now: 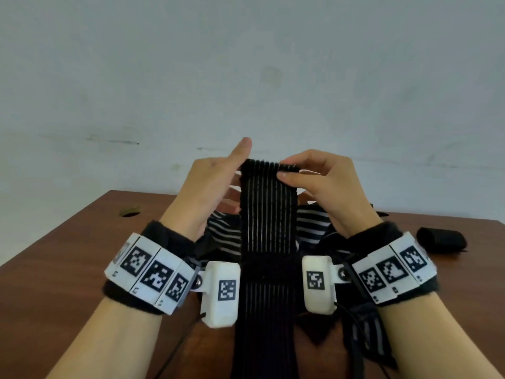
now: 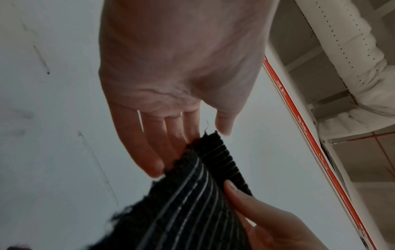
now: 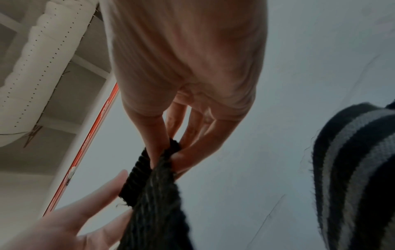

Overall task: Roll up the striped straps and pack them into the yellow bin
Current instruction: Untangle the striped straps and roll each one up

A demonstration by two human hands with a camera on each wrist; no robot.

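- Black ribbed fabric with thin pale stripes made up the strap [image 1: 267,214] that both hands held raised above the counter [image 1: 68,255], its top edge folded over between them.
- The left hand [image 1: 210,187] lay against the strap's left edge with its fingers [image 2: 149,148] straight and close together, the tips touching the fabric and the thumb apart from it; it was not clamped on anything.
- The right hand [image 1: 325,181] pinched the folded top corner, thumb on the near face and fingers [image 3: 192,135] curled behind, clamped on the strap.
- From the fold the strap hung down towards the person, passing between the two wrist bands and out of the bottom of the head view.
- A heap of more striped straps [image 1: 311,222] lay on the counter beneath the hands, some with broad grey and black bands.
- One rolled strap [image 1: 440,239] sat on the counter to the right, well apart from the heap.
- A pale wall [image 1: 246,64] stood behind the counter.
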